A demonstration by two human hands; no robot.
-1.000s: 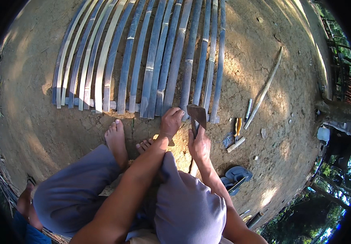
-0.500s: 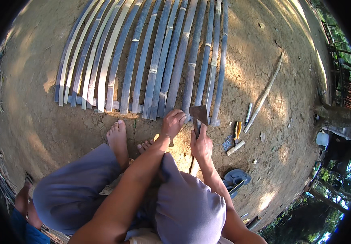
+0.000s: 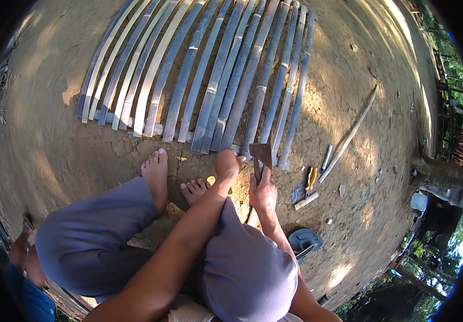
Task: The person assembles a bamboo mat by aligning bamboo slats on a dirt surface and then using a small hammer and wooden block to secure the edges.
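Note:
My right hand [image 3: 263, 194] is closed around a hatchet [image 3: 261, 154], gripping it close below its broad, dark metal head. Part of its pale wooden handle [image 3: 252, 217] shows beneath the hand. Just left of the blade, my left hand [image 3: 226, 166] is closed at the near ends of the bamboo slats [image 3: 215, 102], thumb side toward the hatchet. Whatever its fingers hold is hidden. The slats lie side by side on a bamboo crosspiece [image 3: 157, 129], which shows between their near ends.
To the right lie pliers [image 3: 311, 177] with yellow-orange handles, a small clear packet [image 3: 297, 192], a short stick [image 3: 307, 200], a slim tube [image 3: 326, 156] and a long stick [image 3: 351, 131]. Dark footwear [image 3: 305, 240] sits near my right forearm. Another person's leg [image 3: 21, 248] shows at lower left.
The whole view has shifted and tilted slightly. My left hand has turned so that more of its back shows. The hatchet stays raised beside it in my right hand.

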